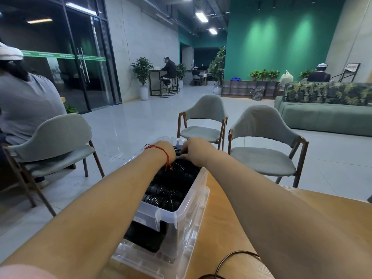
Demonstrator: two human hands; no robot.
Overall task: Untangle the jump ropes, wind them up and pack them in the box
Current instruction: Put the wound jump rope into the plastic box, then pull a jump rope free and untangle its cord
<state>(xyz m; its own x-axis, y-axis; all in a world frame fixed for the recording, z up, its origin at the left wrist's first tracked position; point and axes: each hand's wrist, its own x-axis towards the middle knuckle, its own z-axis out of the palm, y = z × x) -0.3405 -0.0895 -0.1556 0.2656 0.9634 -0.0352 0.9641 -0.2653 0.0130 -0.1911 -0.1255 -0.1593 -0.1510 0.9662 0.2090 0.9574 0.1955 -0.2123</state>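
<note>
Nearest, a loose dark cord (229, 255) loops over the near edge of the counter (231, 218), just beside the right forearm; I cannot tell whether it is a jump rope not yet wound. Past it the clear box (191, 214) sits along the counter's left edge, its length running away from the person. It is packed close to the rim with wound black jump ropes (171, 190), coil against coil.

At the box's far end both hands reach down among the coils: the left hand (164, 151), with a red string bracelet (166, 158) at the wrist, and the right hand (196, 153) just beside it. Only their backs show, fingers turned down out of sight, so I cannot tell whether they grip a bundle or merely press on it.

The step appears to be seating a bundle at the far end. To do it well, hold the coil flat so no loop springs loose. Slide it down beside its neighbours, not on top, and press evenly before letting go.

Beyond the counter stand grey chairs (203, 121).
</note>
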